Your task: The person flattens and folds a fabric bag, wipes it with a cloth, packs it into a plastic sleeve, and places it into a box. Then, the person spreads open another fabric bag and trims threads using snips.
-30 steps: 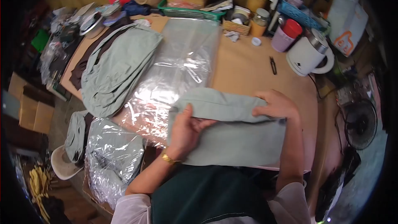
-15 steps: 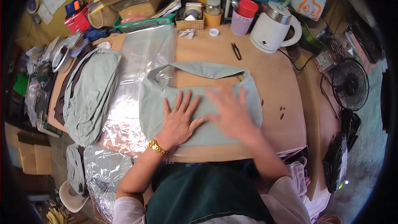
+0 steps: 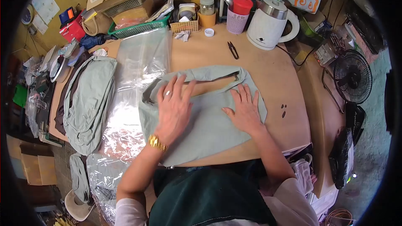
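Observation:
A pale grey-green cloth bag [image 3: 205, 121] with a wide strap lies on the brown table in front of me. My left hand [image 3: 173, 109], with a ring and a gold watch, is over the bag's left part, fingers spread. My right hand [image 3: 246, 111] rests on the right side of the bag near the base of the strap, its fingers apart. Neither hand grips anything. Left of the bag are clear plastic sheets [image 3: 138, 62], and beyond them a pile of similar grey-green cloth [image 3: 90, 100].
Black thread snips [image 3: 233, 50] lie on the table [image 3: 276, 79] beyond the bag. Along the back stand a white kettle [image 3: 266, 27], a pink cup [image 3: 236, 21], a small basket [image 3: 184, 26] and a green tray [image 3: 140, 29]. A black fan [image 3: 353, 76] is at the right.
My left hand has risen toward the strap, and my right hand has come down onto the bag's right side. The bag has tilted, its lower left now nearer the table's front edge.

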Demonstrator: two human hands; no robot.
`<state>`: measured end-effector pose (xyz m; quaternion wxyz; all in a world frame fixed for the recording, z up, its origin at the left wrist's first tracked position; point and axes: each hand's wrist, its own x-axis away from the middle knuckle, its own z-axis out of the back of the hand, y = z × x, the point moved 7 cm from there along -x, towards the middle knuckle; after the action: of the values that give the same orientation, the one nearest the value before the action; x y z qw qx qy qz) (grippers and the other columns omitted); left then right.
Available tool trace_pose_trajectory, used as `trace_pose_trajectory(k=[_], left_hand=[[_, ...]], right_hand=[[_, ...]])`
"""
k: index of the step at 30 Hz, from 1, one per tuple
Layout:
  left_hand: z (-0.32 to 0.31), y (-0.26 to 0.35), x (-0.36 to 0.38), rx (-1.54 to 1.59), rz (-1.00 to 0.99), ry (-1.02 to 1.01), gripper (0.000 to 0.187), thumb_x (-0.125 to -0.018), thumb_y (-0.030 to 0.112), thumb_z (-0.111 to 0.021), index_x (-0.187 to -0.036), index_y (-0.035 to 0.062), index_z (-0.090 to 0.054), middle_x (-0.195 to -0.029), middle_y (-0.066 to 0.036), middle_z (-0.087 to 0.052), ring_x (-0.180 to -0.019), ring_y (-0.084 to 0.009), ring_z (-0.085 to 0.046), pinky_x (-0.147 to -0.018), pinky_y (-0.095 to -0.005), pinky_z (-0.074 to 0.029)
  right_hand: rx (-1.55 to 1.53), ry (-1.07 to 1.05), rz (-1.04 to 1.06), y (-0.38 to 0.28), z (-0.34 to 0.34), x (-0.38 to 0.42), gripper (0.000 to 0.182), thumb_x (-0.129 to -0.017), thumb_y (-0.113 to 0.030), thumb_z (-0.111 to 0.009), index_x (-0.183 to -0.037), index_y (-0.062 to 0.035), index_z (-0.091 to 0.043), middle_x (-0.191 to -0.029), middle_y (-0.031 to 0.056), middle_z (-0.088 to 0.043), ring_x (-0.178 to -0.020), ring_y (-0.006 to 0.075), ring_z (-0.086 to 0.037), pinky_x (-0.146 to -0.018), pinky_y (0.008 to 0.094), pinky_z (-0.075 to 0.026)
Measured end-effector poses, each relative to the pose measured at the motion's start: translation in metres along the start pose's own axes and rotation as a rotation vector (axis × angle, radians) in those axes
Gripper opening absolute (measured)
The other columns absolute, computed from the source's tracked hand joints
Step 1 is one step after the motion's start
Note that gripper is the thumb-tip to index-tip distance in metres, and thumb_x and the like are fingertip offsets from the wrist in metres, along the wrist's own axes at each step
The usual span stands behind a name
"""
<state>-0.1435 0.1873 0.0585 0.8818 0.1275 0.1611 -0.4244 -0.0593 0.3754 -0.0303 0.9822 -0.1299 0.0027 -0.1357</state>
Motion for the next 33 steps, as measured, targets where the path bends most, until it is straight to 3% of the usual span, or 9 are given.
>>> trace_pose_trajectory(k=[5,10,14,19,21,26,28,30,33], left_hand=[[-0.059,0.025,-0.073,-0.002,-0.180,0.051,0.076,-0.073,0.017,-0.077,-0.141,0.0158,-0.043,-0.142,-0.011,-0.043,-0.136,-0.0309,-0.038,-0.111,-0.0508,-0.029],[-0.097,0.033,-0.126,0.201,-0.288,-0.303,0.028,-0.083,0.013,-0.066,-0.110,0.0088,-0.062,-0.109,-0.014,-0.066,-0.099,-0.0301,-0.066,-0.084,-0.0411,-0.052],[-0.051,0.006,-0.173,0.336,-0.118,0.089,0.019,-0.083,0.010,-0.064,-0.101,0.0077,-0.063,-0.094,-0.014,-0.068,-0.087,-0.0315,-0.067,-0.074,-0.0425,-0.054],[-0.066,0.057,-0.141,0.208,-0.449,0.202,0.015,-0.083,0.013,-0.064,-0.097,0.0066,-0.066,-0.093,-0.012,-0.067,-0.089,-0.0344,-0.065,-0.076,-0.0457,-0.052],[-0.111,0.053,-0.149,0.187,-0.387,-0.357,0.015,-0.085,0.012,-0.061,-0.097,0.0058,-0.069,-0.094,-0.012,-0.068,-0.090,-0.0349,-0.065,-0.077,-0.0464,-0.052],[-0.102,0.039,-0.179,0.221,-0.318,-0.400,0.017,-0.087,0.009,-0.056,-0.098,0.0063,-0.069,-0.097,-0.016,-0.067,-0.088,-0.0373,-0.065,-0.075,-0.0468,-0.052],[-0.051,0.056,-0.177,0.262,-0.414,0.254,0.016,-0.088,0.009,-0.056,-0.097,0.0053,-0.068,-0.108,-0.016,-0.066,-0.098,-0.0357,-0.063,-0.081,-0.0455,-0.050],[-0.079,0.088,-0.149,0.539,-0.261,-0.364,0.021,-0.091,0.015,-0.056,-0.107,0.0060,-0.066,-0.120,-0.016,-0.063,-0.114,-0.0342,-0.058,-0.097,-0.0460,-0.044],[-0.107,0.135,-0.092,0.648,-0.551,-0.581,0.039,-0.097,0.030,-0.050,-0.130,0.0101,-0.056,-0.138,-0.015,-0.053,-0.135,-0.0324,-0.042,-0.114,-0.0505,-0.026]], right_hand=[[0.065,0.157,0.033,-0.003,0.002,0.002,0.074,-0.089,-0.053,-0.057,-0.145,-0.0070,-0.039,-0.156,0.0250,-0.021,-0.146,0.0432,-0.012,-0.114,0.0654,-0.006],[0.053,0.103,0.030,-0.007,0.003,0.014,0.079,-0.087,-0.058,-0.055,-0.150,-0.0151,-0.034,-0.159,0.0245,-0.012,-0.147,0.0440,-0.009,-0.113,0.0668,-0.005],[0.036,0.070,0.022,-0.007,0.001,0.014,0.082,-0.087,-0.058,-0.056,-0.152,-0.0161,-0.030,-0.159,0.0261,-0.010,-0.147,0.0450,-0.007,-0.113,0.0671,-0.004],[0.026,0.053,0.007,-0.005,0.001,0.015,0.080,-0.087,-0.058,-0.055,-0.152,-0.0189,-0.031,-0.160,0.0229,-0.012,-0.148,0.0424,-0.008,-0.113,0.0663,-0.002],[0.012,0.052,-0.001,-0.005,0.003,0.014,0.079,-0.087,-0.058,-0.055,-0.152,-0.0190,-0.032,-0.160,0.0225,-0.012,-0.148,0.0420,-0.007,-0.113,0.0662,-0.002],[-0.027,0.050,0.044,-0.005,0.002,0.016,0.078,-0.087,-0.058,-0.055,-0.152,-0.0193,-0.033,-0.160,0.0214,-0.013,-0.148,0.0409,-0.007,-0.113,0.0660,-0.001],[-0.016,0.044,0.054,-0.006,0.002,0.016,0.082,-0.087,-0.061,-0.054,-0.152,-0.0155,-0.032,-0.159,0.0232,-0.015,-0.147,0.0435,-0.008,-0.113,0.0669,-0.001],[-0.004,-0.007,0.036,-0.005,0.002,0.013,0.083,-0.087,-0.062,-0.054,-0.152,-0.0148,-0.032,-0.159,0.0233,-0.016,-0.147,0.0434,-0.007,-0.113,0.0663,0.000],[-0.007,0.014,0.025,-0.001,-0.006,0.015,0.083,-0.087,-0.061,-0.053,-0.151,-0.0138,-0.032,-0.159,0.0221,-0.017,-0.148,0.0423,-0.007,-0.115,0.0643,0.001]])
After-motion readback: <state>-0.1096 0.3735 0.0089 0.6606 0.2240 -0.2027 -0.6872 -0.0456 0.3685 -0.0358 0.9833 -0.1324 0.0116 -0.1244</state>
